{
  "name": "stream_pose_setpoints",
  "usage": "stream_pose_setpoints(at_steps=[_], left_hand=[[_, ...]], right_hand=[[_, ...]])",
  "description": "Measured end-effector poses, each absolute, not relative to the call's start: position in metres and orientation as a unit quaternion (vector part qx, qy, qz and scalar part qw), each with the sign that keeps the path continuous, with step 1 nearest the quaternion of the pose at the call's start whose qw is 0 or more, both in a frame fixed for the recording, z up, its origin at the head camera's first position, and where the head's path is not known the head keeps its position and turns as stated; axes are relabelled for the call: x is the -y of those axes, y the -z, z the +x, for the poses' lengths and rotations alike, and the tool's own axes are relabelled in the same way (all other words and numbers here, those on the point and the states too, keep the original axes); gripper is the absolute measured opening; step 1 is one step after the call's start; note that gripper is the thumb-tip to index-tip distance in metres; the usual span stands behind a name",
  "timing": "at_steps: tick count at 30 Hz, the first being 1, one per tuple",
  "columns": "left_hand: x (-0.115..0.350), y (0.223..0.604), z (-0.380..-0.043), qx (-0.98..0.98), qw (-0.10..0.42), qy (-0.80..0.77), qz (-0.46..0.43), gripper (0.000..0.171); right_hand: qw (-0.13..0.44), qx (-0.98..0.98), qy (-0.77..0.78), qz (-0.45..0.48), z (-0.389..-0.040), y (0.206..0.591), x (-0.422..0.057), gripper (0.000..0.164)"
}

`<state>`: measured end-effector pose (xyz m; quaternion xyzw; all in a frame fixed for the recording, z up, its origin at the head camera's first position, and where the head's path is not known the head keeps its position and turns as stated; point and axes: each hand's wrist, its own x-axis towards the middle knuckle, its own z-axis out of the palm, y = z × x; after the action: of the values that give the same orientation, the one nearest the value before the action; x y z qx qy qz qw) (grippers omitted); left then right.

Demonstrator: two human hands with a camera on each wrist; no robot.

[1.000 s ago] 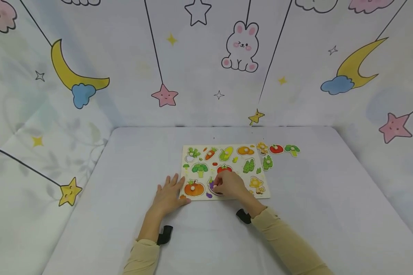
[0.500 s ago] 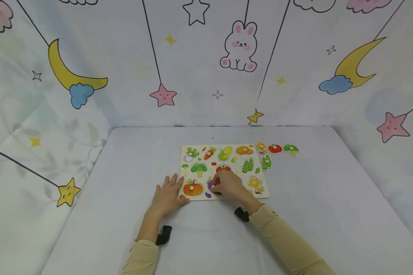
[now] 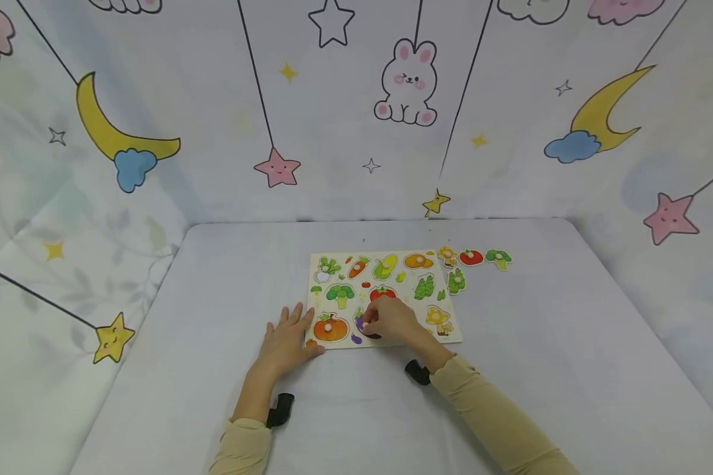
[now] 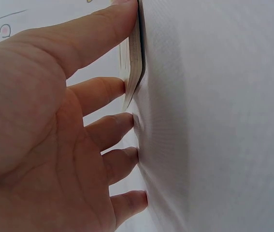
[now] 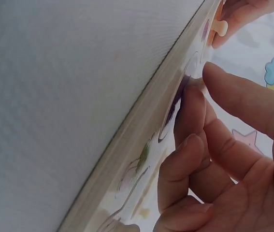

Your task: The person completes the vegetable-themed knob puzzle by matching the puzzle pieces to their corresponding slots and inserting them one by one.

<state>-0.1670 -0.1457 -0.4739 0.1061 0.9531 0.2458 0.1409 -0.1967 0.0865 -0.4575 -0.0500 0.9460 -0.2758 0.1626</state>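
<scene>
A flat wooden peg puzzle board (image 3: 412,282) printed with vegetables lies on the table. With thumb and index finger, my right hand (image 3: 393,321) pinches the small knob of the eggplant piece (image 5: 176,99), which sits at its place on the board; part of it is hidden behind the fingers in the head view. My left hand (image 3: 285,343) rests at the board's left front corner with its fingers spread and straight. Its thumb touches the front edge, and the index fingertip is at the board's side. Left of the eggplant, the pumpkin piece (image 3: 331,328) has a round knob.
Loose mushroom (image 3: 447,256), tomato (image 3: 471,257), broccoli (image 3: 498,258) and green vegetable (image 3: 456,281) pieces lie by the board's upper right corner. A white cloth (image 3: 546,349) covers the table. Fabric walls (image 3: 333,119) with printed moons and stars enclose the back and sides.
The head view has shifted slightly, so the scene appears a little further left. Both hands keep their places on the board, the right still at the eggplant knob.
</scene>
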Motion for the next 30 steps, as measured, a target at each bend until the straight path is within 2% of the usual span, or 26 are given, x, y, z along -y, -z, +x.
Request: stream_pose_setpoints(at_steps=[7,17,25,30], left_hand=[[0.147,0.473,-0.167,-0.954,0.137,-0.244,0.110,0.081],[0.146,0.474,-0.167,-0.955,0.136,-0.243,0.107,0.081],[0.146,0.473,-0.165,-0.954,0.134,-0.248,0.107,0.081],[0.145,0.475,-0.164,-0.954,0.133,-0.246,0.108,0.080]], right_hand=[[0.131,-0.937,0.319,-0.059,-0.199,0.445,-0.111,0.018],[0.069,-0.941,0.332,0.023,-0.234,0.434,-0.216,0.032],[0.107,-0.937,0.327,0.063,-0.254,0.443,-0.282,0.051],[0.122,-0.929,0.343,0.062,-0.256,0.451,-0.294,0.049]])
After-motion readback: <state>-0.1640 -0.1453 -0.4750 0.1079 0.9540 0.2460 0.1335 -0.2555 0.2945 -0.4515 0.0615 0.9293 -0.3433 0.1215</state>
